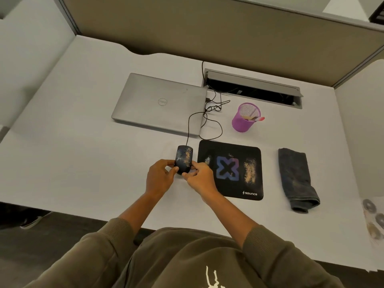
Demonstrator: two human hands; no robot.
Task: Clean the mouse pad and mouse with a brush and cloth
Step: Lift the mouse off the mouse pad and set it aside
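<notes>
A black wired mouse (184, 157), speckled with tan dust, sits on the white desk just left of the mouse pad. My left hand (160, 177) grips its near left side and my right hand (200, 178) pinches its near right side. The black mouse pad (230, 170) carries a blue X logo and tan dust streaks. A folded dark grey cloth (296, 179) lies to the right of the pad. A purple mesh cup (245, 118) behind the pad holds a pink-tipped tool, perhaps the brush.
A closed silver laptop (160, 103) lies behind the mouse, with the mouse cable (207, 119) looping beside it. An open cable tray (253, 89) is set into the desk at the back. Partition walls enclose the desk. Small round objects (372, 217) lie at the right edge.
</notes>
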